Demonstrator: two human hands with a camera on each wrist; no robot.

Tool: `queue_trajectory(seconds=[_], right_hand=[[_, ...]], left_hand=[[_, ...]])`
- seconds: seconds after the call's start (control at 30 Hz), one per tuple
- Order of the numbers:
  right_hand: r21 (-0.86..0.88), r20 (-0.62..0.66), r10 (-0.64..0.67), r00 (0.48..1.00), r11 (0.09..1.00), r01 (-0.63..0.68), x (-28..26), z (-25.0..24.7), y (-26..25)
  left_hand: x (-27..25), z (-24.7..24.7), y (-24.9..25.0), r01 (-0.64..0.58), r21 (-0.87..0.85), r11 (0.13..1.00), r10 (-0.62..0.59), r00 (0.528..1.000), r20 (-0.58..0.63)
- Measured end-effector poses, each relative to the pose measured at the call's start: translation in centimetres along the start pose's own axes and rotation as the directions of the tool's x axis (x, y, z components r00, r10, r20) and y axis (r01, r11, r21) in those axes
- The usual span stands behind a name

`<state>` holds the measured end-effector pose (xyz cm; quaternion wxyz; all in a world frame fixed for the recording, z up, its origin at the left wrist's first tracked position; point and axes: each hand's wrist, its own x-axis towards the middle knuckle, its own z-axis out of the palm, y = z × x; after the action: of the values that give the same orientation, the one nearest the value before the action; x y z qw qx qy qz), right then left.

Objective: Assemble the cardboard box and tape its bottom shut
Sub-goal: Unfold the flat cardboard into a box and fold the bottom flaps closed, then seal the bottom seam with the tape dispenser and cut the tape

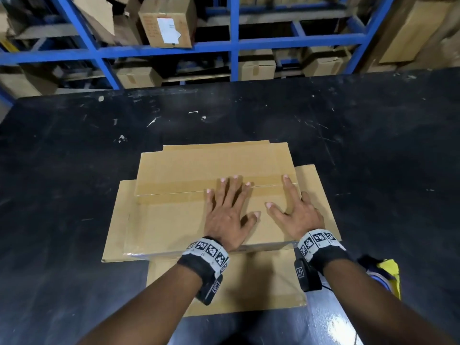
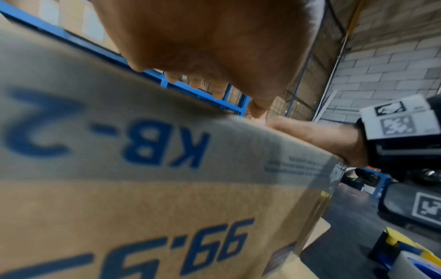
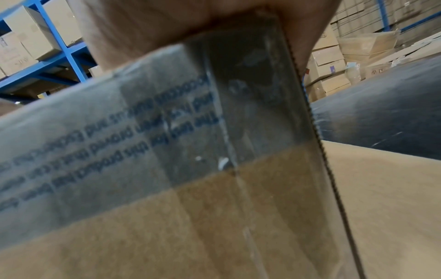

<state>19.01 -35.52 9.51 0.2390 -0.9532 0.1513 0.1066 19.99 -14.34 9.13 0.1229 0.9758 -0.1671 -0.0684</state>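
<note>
A brown cardboard box [image 1: 179,220] stands on the black table [image 1: 373,145] with its closed bottom flaps facing up. A strip of clear tape [image 1: 174,189] runs along the seam. My left hand [image 1: 230,202] lies flat with spread fingers on the box's top, across the seam. My right hand [image 1: 286,202] lies on the top's right edge, index finger straight, the outer fingers bent down over the side. In the right wrist view the tape [image 3: 262,113] runs down the box's side under the palm. The left wrist view shows blue print on the box's side [image 2: 143,198].
The box's other flaps [image 1: 117,220] lie spread out flat on the table around it. A yellow and blue tape dispenser [image 1: 388,272] sits at the near right, by my right forearm. Blue shelving [image 1: 234,43] with cartons stands behind the table.
</note>
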Motion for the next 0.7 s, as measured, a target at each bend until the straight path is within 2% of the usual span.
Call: queue_trajectory(seconds=[0.1, 0.23, 0.33, 0.4, 0.5, 0.57, 0.63, 0.7], right_hand=[[0.015, 0.002, 0.006, 1.000, 1.000, -0.006, 0.2, 0.0, 0.2], [0.106, 0.001, -0.048, 0.999, 0.993, 0.047, -0.1, -0.1, 1.2], [0.258, -0.068, -0.007, 0.998, 0.966, 0.024, -1.5, 0.0, 3.9], [0.266, -0.147, 0.037, 0.989, 0.964, 0.003, -3.2, 0.1, 6.8], [0.227, -0.356, 0.096, 0.929, 0.974, -0.013, -6.3, 0.2, 12.4], [0.171, -0.470, 0.168, 0.867, 0.980, -0.097, -8.5, 0.0, 16.3], [0.177, -0.517, 0.292, 0.805, 0.956, -0.233, -10.4, 0.0, 19.6], [0.240, -0.490, 0.463, 0.739, 0.886, -0.396, -11.7, 0.3, 22.5]], left_hand=[[0.5, 1.1, 0.3, 0.037, 0.083, 0.996, -0.044, 0.996, 0.081], [0.6, 1.4, 0.1, 0.055, 0.075, 0.996, -0.062, 0.993, 0.095], [0.7, 1.5, 0.1, 0.050, 0.078, 0.996, -0.057, 0.994, 0.089], [0.6, 1.5, 0.0, 0.039, 0.074, 0.997, -0.046, 0.995, 0.089], [0.6, 1.3, 0.0, 0.036, 0.081, 0.996, -0.044, 0.994, 0.096], [0.6, 1.2, 0.1, 0.039, 0.086, 0.995, -0.048, 0.994, 0.101], [0.6, 1.1, 0.2, 0.037, 0.088, 0.995, -0.045, 0.995, 0.091], [0.5, 1.1, 0.2, 0.034, 0.092, 0.995, -0.041, 0.996, 0.080]])
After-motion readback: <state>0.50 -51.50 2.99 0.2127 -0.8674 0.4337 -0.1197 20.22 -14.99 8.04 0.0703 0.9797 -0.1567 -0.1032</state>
